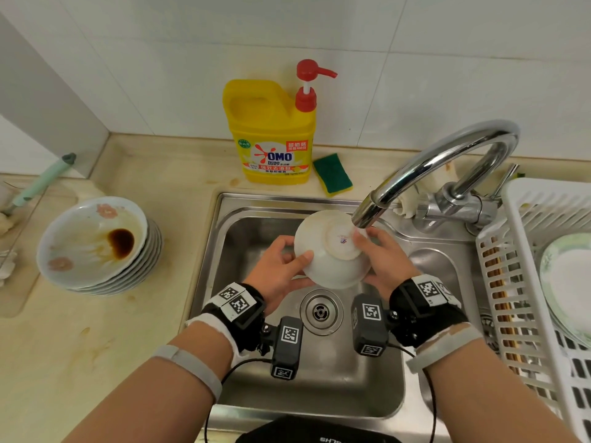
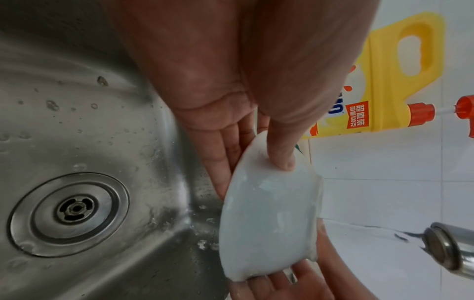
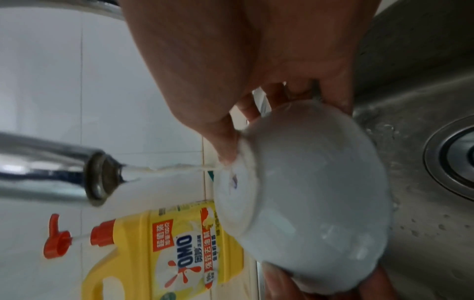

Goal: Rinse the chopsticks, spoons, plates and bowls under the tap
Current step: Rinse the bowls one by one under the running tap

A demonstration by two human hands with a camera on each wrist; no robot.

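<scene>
bowl: white bowl [image 1: 332, 251], upside down, foot ring up, tilted. You hold it over the sink [image 1: 243, 225], right under the spout.
left hand: your left hand [image 1: 278, 270] grips the bowl's left side. Thumb [image 2: 282, 150] pressed on the outer wall, fingers [image 2: 220, 162] straight and together on the underside at the rim.
right hand: your right hand [image 1: 383, 260] grips the right side. Thumb on the foot ring, other fingers curled round the rim beneath; wrist view is blurred, so finer finger detail is unclear.
tap: chrome tap [image 1: 447, 167] arches over from the right. Water [image 3: 166, 170] is running, hitting the bowl's base by your right thumb.
sink state: wet, droplets on the steel; drain [image 1: 320, 312] is below the bowl, nearer to you.
dirty stack: stack of plates [image 1: 96, 247] on the table left of the sink, well apart from the bowl. Top one has a brown sauce puddle.
rack: white rack [image 1: 543, 282] right of the sink holds pale plates [image 1: 566, 276]; chopsticks [image 1: 502, 298] lie along its left side.
other: yellow detergent bottle [image 1: 271, 129] with red pump behind the sink, green sponge [image 1: 332, 174] just beside it.
</scene>
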